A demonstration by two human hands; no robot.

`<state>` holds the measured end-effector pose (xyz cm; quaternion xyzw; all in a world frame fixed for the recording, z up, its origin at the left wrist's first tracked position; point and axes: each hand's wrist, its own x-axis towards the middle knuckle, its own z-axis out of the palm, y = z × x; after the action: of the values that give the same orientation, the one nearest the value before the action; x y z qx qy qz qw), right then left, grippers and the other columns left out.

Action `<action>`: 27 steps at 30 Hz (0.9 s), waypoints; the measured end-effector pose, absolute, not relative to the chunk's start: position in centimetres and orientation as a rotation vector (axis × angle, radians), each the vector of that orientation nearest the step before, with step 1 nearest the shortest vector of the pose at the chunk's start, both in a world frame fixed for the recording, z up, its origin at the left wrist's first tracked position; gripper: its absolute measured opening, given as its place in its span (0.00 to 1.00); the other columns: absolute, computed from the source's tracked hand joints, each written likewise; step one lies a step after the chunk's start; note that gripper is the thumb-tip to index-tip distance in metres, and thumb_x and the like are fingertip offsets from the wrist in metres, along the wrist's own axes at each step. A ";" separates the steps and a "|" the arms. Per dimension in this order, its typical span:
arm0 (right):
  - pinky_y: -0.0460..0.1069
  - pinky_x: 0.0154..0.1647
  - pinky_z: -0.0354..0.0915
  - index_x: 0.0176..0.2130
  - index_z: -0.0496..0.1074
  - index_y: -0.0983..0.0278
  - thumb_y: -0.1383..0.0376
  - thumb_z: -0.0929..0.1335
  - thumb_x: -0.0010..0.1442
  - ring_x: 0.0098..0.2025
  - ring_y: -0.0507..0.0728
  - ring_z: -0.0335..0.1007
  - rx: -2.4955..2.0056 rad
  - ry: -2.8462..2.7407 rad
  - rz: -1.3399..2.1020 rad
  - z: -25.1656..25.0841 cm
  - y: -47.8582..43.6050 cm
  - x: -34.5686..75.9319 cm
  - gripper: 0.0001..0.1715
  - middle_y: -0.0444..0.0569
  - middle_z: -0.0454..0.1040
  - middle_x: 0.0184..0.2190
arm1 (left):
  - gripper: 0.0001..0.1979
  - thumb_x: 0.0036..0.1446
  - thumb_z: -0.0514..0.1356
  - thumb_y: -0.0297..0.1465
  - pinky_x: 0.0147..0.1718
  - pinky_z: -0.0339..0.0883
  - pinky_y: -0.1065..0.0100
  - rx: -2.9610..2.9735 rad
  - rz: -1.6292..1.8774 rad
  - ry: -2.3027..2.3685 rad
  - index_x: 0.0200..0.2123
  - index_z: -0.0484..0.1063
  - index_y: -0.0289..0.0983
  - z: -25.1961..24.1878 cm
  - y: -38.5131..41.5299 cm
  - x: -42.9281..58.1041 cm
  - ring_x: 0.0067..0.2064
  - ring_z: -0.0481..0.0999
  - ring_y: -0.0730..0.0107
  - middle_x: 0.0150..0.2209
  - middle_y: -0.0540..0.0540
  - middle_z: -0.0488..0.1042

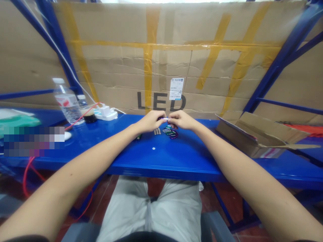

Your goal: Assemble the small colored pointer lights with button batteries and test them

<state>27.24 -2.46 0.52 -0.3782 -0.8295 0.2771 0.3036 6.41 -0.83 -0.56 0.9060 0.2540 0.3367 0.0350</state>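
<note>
My left hand (150, 121) and my right hand (181, 120) meet above the far part of the blue table (176, 158). Both pinch a small purple and white clip-like piece (164, 118) between their fingertips. Just below them lies a little heap of coloured carabiner-like clips (170, 131), green, blue and purple. A small block of silvery round pieces (157, 131) lies beside the heap, under my left hand. A tiny white dot (153, 148) sits on the table nearer to me.
An open cardboard box (254, 139) lies at the right. At the left stand a water bottle (67, 102), a dark jar (88, 113) and a white power strip (106, 113) with a red cable. A taped cardboard wall (176, 57) backs the table.
</note>
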 end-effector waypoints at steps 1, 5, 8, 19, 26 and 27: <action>0.46 0.22 0.60 0.24 0.69 0.65 0.59 0.70 0.57 0.19 0.51 0.63 -0.989 -2.185 0.799 0.6 -2.4 27.3 0.15 0.44 0.69 0.17 | 0.06 0.63 0.57 0.31 0.35 0.62 0.67 2.808 1.036 0.768 0.35 0.72 0.36 -0.5 -1.0 6.5 0.34 0.73 0.67 0.33 0.46 0.76; 0.45 0.19 0.58 0.23 0.70 0.66 0.58 0.73 0.53 0.17 0.49 0.61 -0.906 -2.103 1.006 0.6 -2.3 27.7 0.16 0.43 0.68 0.15 | 0.07 0.64 0.55 0.31 0.37 0.63 0.66 2.888 1.038 0.724 0.35 0.71 0.36 -0.4 -1.5 6.8 0.36 0.74 0.65 0.34 0.44 0.77; 0.45 0.17 0.56 0.24 0.71 0.66 0.58 0.74 0.51 0.15 0.49 0.59 -0.865 -2.008 1.156 0.6 -2.2 27.9 0.15 0.42 0.66 0.14 | 0.08 0.65 0.54 0.31 0.38 0.64 0.65 2.910 1.045 0.712 0.36 0.71 0.35 -0.4 -1.7 7.0 0.38 0.75 0.64 0.36 0.42 0.77; 0.45 0.19 0.57 0.20 0.69 0.66 0.59 0.72 0.54 0.17 0.49 0.62 -0.979 -2.184 0.816 1.1 -2.5 27.7 0.18 0.44 0.68 0.15 | 0.07 0.65 0.53 0.31 0.34 0.62 0.65 2.753 1.007 0.864 0.37 0.69 0.36 -1.1 -1.5 7.2 0.35 0.74 0.64 0.33 0.44 0.76; 0.45 0.16 0.52 0.19 0.68 0.65 0.63 0.72 0.47 0.14 0.48 0.56 -0.897 -1.960 1.126 0.9 -2.7 27.7 0.13 0.42 0.64 0.12 | 0.08 0.65 0.54 0.31 0.35 0.61 0.66 2.811 1.074 0.736 0.34 0.68 0.37 -0.7 -2.1 7.5 0.34 0.71 0.66 0.32 0.46 0.73; 0.45 0.15 0.50 0.20 0.69 0.66 0.64 0.72 0.46 0.14 0.48 0.54 -0.890 -1.923 1.186 0.8 -2.6 27.7 0.11 0.41 0.63 0.11 | 0.08 0.65 0.53 0.32 0.35 0.61 0.66 2.821 1.085 0.721 0.34 0.68 0.36 -0.7 -2.1 7.5 0.34 0.71 0.66 0.32 0.45 0.74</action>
<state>27.68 -2.61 0.79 -0.3433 -0.7423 0.4575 0.3491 7.51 -2.11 -0.74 0.9077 0.2321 0.3491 0.0172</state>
